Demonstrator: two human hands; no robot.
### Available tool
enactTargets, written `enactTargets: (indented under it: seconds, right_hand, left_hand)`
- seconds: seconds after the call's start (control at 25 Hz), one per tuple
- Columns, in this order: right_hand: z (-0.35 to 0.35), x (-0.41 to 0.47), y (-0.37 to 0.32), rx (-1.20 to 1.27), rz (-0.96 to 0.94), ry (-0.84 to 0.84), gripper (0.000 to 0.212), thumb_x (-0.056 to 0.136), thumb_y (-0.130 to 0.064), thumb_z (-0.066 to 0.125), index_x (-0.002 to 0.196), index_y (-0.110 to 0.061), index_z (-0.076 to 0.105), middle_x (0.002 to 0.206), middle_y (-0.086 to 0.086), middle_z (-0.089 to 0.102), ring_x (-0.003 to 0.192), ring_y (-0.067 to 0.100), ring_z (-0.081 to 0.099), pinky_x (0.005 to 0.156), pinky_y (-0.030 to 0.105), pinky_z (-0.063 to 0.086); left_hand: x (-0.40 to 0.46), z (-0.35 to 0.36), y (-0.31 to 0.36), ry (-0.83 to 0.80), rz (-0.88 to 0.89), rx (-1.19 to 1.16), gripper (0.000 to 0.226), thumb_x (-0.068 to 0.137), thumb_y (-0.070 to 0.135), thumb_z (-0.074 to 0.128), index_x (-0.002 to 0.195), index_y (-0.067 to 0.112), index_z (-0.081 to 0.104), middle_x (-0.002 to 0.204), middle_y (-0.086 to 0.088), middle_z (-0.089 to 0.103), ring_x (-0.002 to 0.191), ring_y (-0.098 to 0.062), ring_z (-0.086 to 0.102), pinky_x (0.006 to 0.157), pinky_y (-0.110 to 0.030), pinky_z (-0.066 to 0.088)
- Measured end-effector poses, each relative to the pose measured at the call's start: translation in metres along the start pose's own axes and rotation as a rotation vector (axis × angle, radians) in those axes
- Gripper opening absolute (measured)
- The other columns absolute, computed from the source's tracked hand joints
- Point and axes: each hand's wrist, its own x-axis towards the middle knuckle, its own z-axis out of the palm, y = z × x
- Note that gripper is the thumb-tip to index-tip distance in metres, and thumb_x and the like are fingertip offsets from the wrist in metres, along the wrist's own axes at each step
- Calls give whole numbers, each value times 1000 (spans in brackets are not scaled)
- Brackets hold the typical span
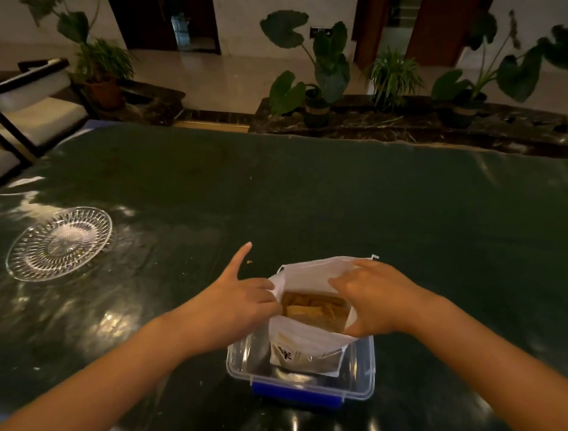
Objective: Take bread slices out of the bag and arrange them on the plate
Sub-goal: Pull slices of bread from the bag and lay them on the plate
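Note:
A white plastic bread bag (303, 339) stands upright in a clear plastic box (358, 377) with a blue clasp, near the table's front edge. Its mouth is held wide, and brown bread slices (316, 309) show inside. My left hand (235, 300) pinches the bag's left rim, with the thumb stretched out away from it. My right hand (371, 297) grips the bag's right rim from above. A cut-glass plate (59, 243) lies bare at the left of the table, well away from both hands.
The table (311, 200) is covered with dark green cloth under shiny clear film. A small crumb (249, 262) lies just beyond my left hand. A chair (29, 107) stands at the far left, and potted plants (320, 82) line the floor behind the table.

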Motion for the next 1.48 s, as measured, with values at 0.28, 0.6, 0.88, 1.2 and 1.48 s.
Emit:
enactTargets:
  seconds: [0.28, 0.6, 0.88, 1.2, 1.48]
  right_hand:
    - [1, -6, -15, 72, -3, 111, 59, 70, -64, 57, 116, -26, 52, 110, -6, 63, 99, 11, 56, 88, 29, 48]
    - [12, -11, -67, 254, -65, -2, 24, 89, -13, 49, 110, -15, 60, 108, 10, 65, 99, 28, 60, 86, 39, 50]
    - [-7, 14, -73, 419, -59, -87, 28, 87, -14, 52, 113, -19, 63, 117, 1, 64, 102, 19, 57, 93, 31, 46]
    - [16, 72, -44, 331, 330, -232, 34, 86, -27, 58, 116, -12, 56, 116, 11, 59, 104, 27, 55, 93, 39, 44]
    - [52, 80, -34, 181, 432, -158, 35, 83, -42, 59, 108, -17, 59, 108, 6, 63, 98, 23, 58, 88, 36, 45]
  left_hand:
    - [-5, 3, 12, 227, -550, -581, 33, 77, 66, 38, 91, 41, 56, 96, 24, 56, 92, 11, 50, 97, -31, 45]
    - [36, 8, 30, 184, -989, -1027, 13, 77, 26, 69, 70, 25, 59, 64, 5, 65, 56, 2, 63, 43, -9, 42]
    - [37, 2, 32, 169, -987, -888, 19, 72, 26, 72, 59, 24, 58, 53, 5, 57, 50, -3, 54, 50, -20, 44]
    - [24, 6, 31, 175, -990, -1047, 16, 82, 14, 64, 66, 17, 61, 63, 0, 67, 53, 1, 65, 52, -12, 46]
    - [19, 9, 31, 198, -1017, -1078, 11, 80, 13, 65, 70, 13, 64, 59, 0, 67, 55, -1, 65, 53, -11, 47]
